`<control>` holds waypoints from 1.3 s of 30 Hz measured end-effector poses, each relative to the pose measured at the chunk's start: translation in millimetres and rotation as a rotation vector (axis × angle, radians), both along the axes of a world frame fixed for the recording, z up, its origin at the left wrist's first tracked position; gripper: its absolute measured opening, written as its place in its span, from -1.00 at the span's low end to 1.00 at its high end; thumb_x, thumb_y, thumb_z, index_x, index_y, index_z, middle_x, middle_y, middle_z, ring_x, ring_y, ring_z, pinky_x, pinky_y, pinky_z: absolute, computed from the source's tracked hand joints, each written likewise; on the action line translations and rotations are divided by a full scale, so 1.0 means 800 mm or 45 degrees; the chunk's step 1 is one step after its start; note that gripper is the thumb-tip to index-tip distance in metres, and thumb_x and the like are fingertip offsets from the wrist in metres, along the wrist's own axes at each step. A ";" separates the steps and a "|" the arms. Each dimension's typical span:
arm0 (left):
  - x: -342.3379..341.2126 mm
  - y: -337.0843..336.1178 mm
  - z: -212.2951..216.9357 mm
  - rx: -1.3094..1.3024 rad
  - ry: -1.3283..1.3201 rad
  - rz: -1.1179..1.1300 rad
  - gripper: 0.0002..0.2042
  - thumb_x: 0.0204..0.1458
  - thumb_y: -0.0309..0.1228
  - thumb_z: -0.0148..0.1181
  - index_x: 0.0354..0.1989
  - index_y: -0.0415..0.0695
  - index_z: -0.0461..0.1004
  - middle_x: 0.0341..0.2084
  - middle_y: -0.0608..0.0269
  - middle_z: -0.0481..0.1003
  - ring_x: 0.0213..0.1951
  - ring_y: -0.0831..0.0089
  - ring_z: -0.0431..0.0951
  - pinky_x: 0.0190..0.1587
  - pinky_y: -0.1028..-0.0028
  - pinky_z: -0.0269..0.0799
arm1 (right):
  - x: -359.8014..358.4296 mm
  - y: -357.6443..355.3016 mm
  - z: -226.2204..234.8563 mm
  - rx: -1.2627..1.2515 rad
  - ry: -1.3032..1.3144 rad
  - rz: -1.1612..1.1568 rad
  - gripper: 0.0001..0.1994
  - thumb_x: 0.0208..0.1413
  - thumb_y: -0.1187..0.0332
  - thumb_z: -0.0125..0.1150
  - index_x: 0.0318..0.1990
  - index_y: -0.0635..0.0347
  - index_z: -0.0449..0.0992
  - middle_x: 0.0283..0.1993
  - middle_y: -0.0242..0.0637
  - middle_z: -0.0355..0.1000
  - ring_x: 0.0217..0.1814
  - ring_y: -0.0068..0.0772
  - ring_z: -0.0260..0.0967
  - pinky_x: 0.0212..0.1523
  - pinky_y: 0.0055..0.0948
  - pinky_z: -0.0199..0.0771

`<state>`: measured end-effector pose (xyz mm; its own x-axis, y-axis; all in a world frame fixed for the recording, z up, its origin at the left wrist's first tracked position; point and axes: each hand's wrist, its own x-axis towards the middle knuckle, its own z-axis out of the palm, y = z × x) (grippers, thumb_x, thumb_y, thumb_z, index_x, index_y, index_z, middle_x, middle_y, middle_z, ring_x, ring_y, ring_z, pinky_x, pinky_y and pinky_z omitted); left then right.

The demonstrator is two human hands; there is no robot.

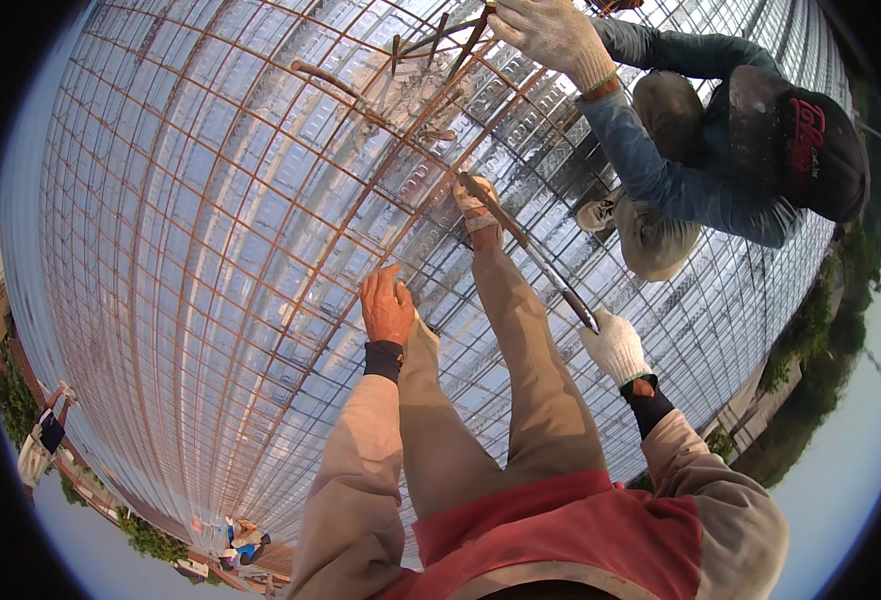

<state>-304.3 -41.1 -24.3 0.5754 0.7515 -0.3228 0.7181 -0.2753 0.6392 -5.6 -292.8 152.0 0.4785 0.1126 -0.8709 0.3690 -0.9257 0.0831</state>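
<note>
My right hand (pixel 616 347), in a white knitted glove, is closed round the near end of a long metal bar (pixel 527 243). The bar slants away to the upper left, shiny near my glove and rusty toward its far end, which lies by my forward foot (pixel 478 197). Bare and with a dark wristband, my left hand (pixel 388 306) is above the rusty steel mesh (pixel 251 205) beside my knee. Its fingers are stretched forward and slightly bent, holding nothing visible; whether they touch the mesh, I cannot tell.
At the upper right a co-worker (pixel 681 165) in a dark cap crouches, a gloved hand (pixel 551 40) by bent rebar pieces (pixel 446 42). Broken concrete (pixel 406 95) lies near a rusty rod. Ribbed shiny metal decking (pixel 186 270) runs under the mesh. More people (pixel 246 543) are far off at left.
</note>
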 end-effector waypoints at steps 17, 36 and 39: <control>-0.338 0.067 -0.266 -0.011 0.441 0.089 -0.75 0.32 -0.40 0.20 0.06 -0.22 0.68 0.03 -0.14 0.66 0.19 -0.16 0.61 0.34 -0.06 0.48 | -0.194 -0.191 -0.318 0.234 -0.495 -0.501 -0.66 0.32 0.08 0.28 -0.10 0.22 0.61 -0.25 0.30 0.66 -0.09 0.52 0.65 -0.02 0.33 0.61; -0.503 0.014 -0.477 0.711 0.965 1.071 -0.41 0.53 -0.02 0.07 0.38 -0.37 0.52 0.40 -0.31 0.51 0.42 -0.21 0.48 0.45 -0.13 0.38 | -0.145 -0.173 -0.558 0.394 -0.772 -0.495 -0.69 0.38 0.14 0.31 0.05 0.17 0.57 -0.10 0.16 0.67 0.04 0.37 0.65 0.07 0.24 0.61; -0.536 -0.015 -0.487 0.177 1.166 1.362 -0.35 0.54 0.08 -0.04 0.23 -0.38 0.61 0.23 -0.29 0.65 0.27 -0.27 0.64 0.36 -0.20 0.46 | -0.135 -0.156 -0.551 0.399 -0.782 -0.408 -0.70 0.38 0.16 0.31 0.06 0.17 0.56 -0.06 0.13 0.68 0.06 0.34 0.65 0.08 0.22 0.62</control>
<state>-732.7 -53.5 -414.0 -0.6534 0.7412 -0.1539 0.7570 0.6368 -0.1466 -113.7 -417.3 -288.8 0.9181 0.0844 -0.3873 0.0501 -0.9939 -0.0978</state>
